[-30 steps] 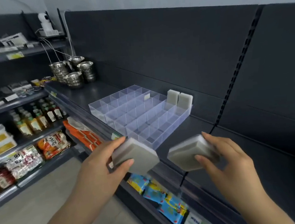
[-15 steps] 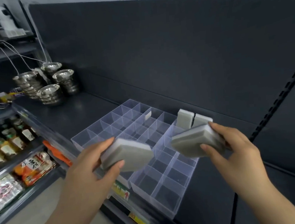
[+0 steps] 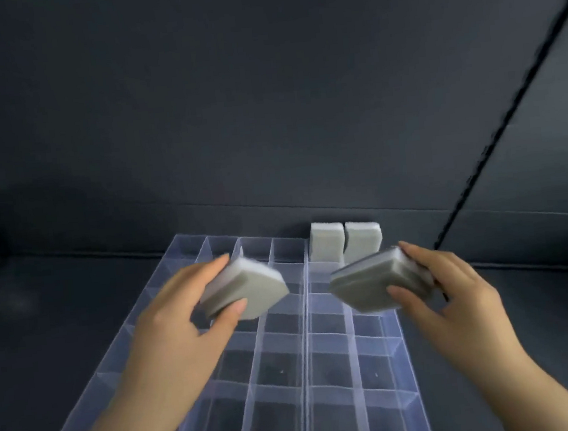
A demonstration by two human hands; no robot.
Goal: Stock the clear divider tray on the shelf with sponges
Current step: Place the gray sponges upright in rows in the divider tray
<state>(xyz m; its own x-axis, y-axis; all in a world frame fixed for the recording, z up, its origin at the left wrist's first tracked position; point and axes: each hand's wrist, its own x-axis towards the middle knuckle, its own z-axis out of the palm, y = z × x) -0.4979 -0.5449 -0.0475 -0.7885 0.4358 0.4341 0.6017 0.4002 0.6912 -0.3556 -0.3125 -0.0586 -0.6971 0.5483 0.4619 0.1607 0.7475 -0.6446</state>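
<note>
Head view — hands [image 3: 174,328] around sponges [image 3: 248,289]

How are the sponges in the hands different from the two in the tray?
The left hand and right hand grip the held sponges, tilted, above the tray; the tray sponges stand upright in its back right cells, untouched. The held sponges look greyer, the tray sponges whiter. All four are similar rectangular blocks.

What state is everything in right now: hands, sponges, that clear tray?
Clear divider tray: on shelf, mostly empty.
Left hand: gripping left sponge over the tray.
Right hand: gripping right sponge over the tray.
Back sponges: upright, side by side, in far-right compartments.
</note>
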